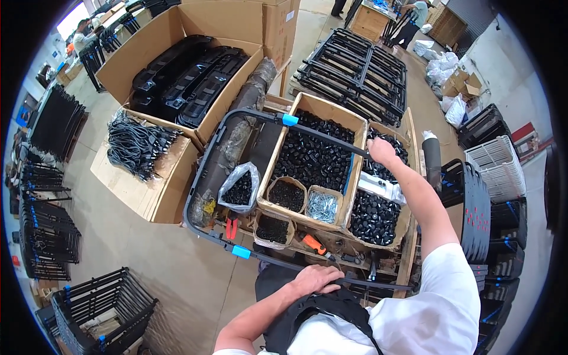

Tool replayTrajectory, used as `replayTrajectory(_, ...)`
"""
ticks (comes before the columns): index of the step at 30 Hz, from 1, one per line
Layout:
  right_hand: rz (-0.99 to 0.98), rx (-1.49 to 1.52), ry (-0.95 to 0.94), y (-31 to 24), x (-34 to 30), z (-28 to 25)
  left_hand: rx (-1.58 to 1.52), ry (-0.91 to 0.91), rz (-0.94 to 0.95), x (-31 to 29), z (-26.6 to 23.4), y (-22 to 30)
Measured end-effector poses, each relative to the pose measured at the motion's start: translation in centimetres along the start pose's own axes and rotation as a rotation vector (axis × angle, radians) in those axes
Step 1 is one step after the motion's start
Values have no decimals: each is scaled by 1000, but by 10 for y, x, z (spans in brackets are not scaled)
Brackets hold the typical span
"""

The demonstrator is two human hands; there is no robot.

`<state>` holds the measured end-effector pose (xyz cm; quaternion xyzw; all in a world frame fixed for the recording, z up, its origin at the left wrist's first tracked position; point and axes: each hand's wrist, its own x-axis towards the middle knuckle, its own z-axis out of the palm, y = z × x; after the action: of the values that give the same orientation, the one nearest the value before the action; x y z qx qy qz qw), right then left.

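While the left hand (319,278) is curled over the near bar of the black frame (331,139) spanning the cardboard box (299,218), the right hand (381,150) bunches at the far bar's end; what it pinches, I cannot tell.

Long black panels (183,86) lie in that big open carton (148,50), with black cables (139,142) heaped on cardboard (127,186) beside it; over right, white bags (444,68) slump beyond a white crate (496,168).
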<state>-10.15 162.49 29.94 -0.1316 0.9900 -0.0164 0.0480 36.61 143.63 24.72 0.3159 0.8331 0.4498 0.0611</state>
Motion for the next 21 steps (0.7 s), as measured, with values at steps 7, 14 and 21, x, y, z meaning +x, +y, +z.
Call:
replayTrajectory(7,-318,-169,-159,-15,-9,-24,9,24,-73,-1,-10,9)
replayTrajectory(14,-30,-34,-267,-40,-23,-40,-52,-40,-126,-6,-7,2)
replayTrajectory(21,57,-37,-159,-21,-4,-17,-28,-113,-115,0,-20,8)
